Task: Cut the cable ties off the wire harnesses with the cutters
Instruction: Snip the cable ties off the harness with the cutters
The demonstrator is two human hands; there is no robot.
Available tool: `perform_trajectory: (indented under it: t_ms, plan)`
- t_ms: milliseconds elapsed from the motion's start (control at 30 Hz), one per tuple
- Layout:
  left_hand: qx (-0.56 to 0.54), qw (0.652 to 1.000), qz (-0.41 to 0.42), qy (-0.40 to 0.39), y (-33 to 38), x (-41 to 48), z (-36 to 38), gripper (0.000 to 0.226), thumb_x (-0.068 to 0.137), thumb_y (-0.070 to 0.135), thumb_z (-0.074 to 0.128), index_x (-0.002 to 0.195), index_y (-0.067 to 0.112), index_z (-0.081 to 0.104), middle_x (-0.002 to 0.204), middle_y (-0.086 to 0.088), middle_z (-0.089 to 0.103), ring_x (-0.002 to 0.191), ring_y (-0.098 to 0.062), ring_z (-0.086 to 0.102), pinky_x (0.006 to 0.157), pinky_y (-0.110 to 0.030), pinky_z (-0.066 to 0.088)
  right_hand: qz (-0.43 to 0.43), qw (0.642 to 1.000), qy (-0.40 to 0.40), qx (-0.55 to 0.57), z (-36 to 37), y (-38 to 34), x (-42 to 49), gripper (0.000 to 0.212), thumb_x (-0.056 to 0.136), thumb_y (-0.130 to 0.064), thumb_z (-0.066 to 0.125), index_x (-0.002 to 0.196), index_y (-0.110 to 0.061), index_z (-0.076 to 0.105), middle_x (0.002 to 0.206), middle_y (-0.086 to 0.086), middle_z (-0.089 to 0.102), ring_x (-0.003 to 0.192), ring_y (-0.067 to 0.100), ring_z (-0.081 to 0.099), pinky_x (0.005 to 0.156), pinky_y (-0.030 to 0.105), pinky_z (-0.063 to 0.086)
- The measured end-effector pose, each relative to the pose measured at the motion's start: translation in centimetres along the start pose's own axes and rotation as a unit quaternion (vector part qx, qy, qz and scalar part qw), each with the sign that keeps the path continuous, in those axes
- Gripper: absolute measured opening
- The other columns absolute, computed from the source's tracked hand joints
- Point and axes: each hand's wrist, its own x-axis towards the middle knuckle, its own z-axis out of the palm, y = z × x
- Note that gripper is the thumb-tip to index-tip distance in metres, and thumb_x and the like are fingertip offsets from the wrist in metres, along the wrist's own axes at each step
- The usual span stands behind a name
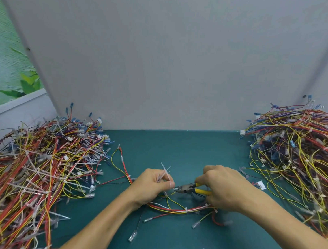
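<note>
**Lightly Now: Limp Wires, Thin Ties**

Between the wrists, the wire harness (174, 209) lies slack on the teal mat (177, 147), with a white cable tie (186, 210) clasping its strands. The left hand (153, 184) curls its fingers round a sheaf of cut ties (165, 172). Its thumb and forefinger are pinched together just beside the tips of the cutters (186, 189); what they pinch is too small to tell. The right hand (226, 187) wraps the yellow handles. The harness looks light and floppy, so it likely wants holding close beside each tie, with the nip kept off the soft insulation.
</note>
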Motion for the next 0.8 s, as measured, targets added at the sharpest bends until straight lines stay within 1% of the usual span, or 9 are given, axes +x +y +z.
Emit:
perform_trajectory:
  t_ms: [67, 133, 233, 333, 433, 567, 667, 700, 800]
  plan:
    - [-0.003, 1.0, 0.003, -0.003, 0.0, 0.0, 0.0, 0.022, 0.087, 0.011, 0.067, 0.068, 0.02, 0.062, 0.048, 0.014, 0.04, 0.044, 0.001, 0.033, 0.046, -0.01, 0.029, -0.006, 1.0, -0.001, -0.004, 0.0, -0.1, 0.1, 0.037, 0.081, -0.027, 0.054, 0.117, -0.033, 0.061, 0.107, -0.006, 0.054, 0.1, 0.023, 0.056, 0.066, 0.027, 0.033]
    - [-0.003, 1.0, 0.007, -0.006, -0.1, 0.1, 0.0, 0.021, 0.087, 0.011, 0.067, 0.068, 0.02, 0.062, 0.048, 0.015, 0.041, 0.045, 0.001, 0.033, 0.047, -0.011, 0.029, -0.014, 1.0, -0.004, -0.01, -0.2, -0.2, 0.2, 0.036, 0.08, -0.024, 0.053, 0.114, -0.031, 0.061, 0.104, -0.007, 0.053, 0.098, 0.024, 0.056, 0.064, 0.027, 0.032]
    - [-0.012, 1.0, 0.01, -0.006, -0.2, 0.1, 0.0, 0.021, 0.087, 0.01, 0.067, 0.069, 0.02, 0.063, 0.05, 0.016, 0.046, 0.049, 0.002, 0.039, 0.051, -0.009, 0.034, -0.023, 0.999, -0.01, -0.022, -0.4, -0.1, 0.3, 0.035, 0.078, -0.02, 0.051, 0.109, -0.031, 0.062, 0.097, -0.007, 0.051, 0.095, 0.025, 0.056, 0.062, 0.028, 0.028]
    - [-0.014, 1.0, 0.011, -0.008, -0.2, 0.1, 0.1, 0.021, 0.087, 0.009, 0.067, 0.069, 0.019, 0.063, 0.051, 0.016, 0.05, 0.05, 0.003, 0.043, 0.054, -0.007, 0.036, -0.032, 0.998, -0.012, -0.045, -0.5, -0.1, 0.3, 0.032, 0.076, -0.017, 0.051, 0.104, -0.03, 0.061, 0.089, -0.007, 0.045, 0.091, 0.028, 0.057, 0.061, 0.029, 0.028]
    - [-0.016, 1.0, 0.007, -0.003, -0.2, 0.1, 0.2, 0.021, 0.086, 0.009, 0.068, 0.069, 0.02, 0.064, 0.057, 0.014, 0.055, 0.056, 0.0, 0.048, 0.058, -0.011, 0.04, -0.045, 0.996, -0.007, -0.071, -0.4, -0.1, 0.5, 0.031, 0.075, -0.015, 0.05, 0.102, -0.027, 0.061, 0.095, -0.004, 0.053, 0.089, 0.03, 0.058, 0.06, 0.03, 0.03]
    - [-0.02, 1.0, 0.004, -0.005, -0.3, 0.2, 0.2, 0.02, 0.086, 0.008, 0.067, 0.07, 0.02, 0.065, 0.058, 0.013, 0.056, 0.058, -0.002, 0.05, 0.059, -0.012, 0.042, -0.058, 0.994, -0.005, -0.092, -0.3, -0.1, 0.4, 0.028, 0.076, -0.015, 0.05, 0.1, -0.025, 0.061, 0.094, -0.003, 0.055, 0.086, 0.031, 0.058, 0.059, 0.03, 0.03]
    - [-0.009, 1.0, 0.004, -0.005, -0.4, 0.2, 0.2, 0.021, 0.086, 0.01, 0.067, 0.069, 0.021, 0.065, 0.057, 0.014, 0.055, 0.057, -0.002, 0.048, 0.058, -0.012, 0.04, -0.061, 0.994, -0.004, -0.094, -0.1, -0.1, 0.4, 0.026, 0.078, -0.017, 0.05, 0.099, -0.025, 0.061, 0.092, -0.003, 0.055, 0.085, 0.031, 0.058, 0.059, 0.029, 0.031]
    - [-0.004, 1.0, 0.004, -0.003, -0.5, 0.3, 0.1, 0.021, 0.086, 0.012, 0.068, 0.068, 0.022, 0.065, 0.057, 0.013, 0.055, 0.057, -0.004, 0.046, 0.058, -0.015, 0.038, -0.06, 0.994, -0.004, -0.091, 0.0, -0.1, 0.4, 0.025, 0.079, -0.018, 0.05, 0.1, -0.025, 0.061, 0.091, -0.003, 0.055, 0.085, 0.031, 0.058, 0.059, 0.029, 0.031]
    - [0.0, 1.0, 0.004, 0.005, -0.5, 0.2, 0.2, 0.018, 0.084, 0.019, 0.068, 0.066, 0.023, 0.066, 0.062, 0.001, 0.051, 0.061, -0.012, 0.04, 0.059, -0.024, 0.032, -0.046, 0.996, -0.007, -0.077, 0.6, -0.1, 0.4, 0.021, 0.081, -0.022, 0.05, 0.099, -0.026, 0.06, 0.091, -0.003, 0.056, 0.086, 0.03, 0.058, 0.059, 0.029, 0.031]
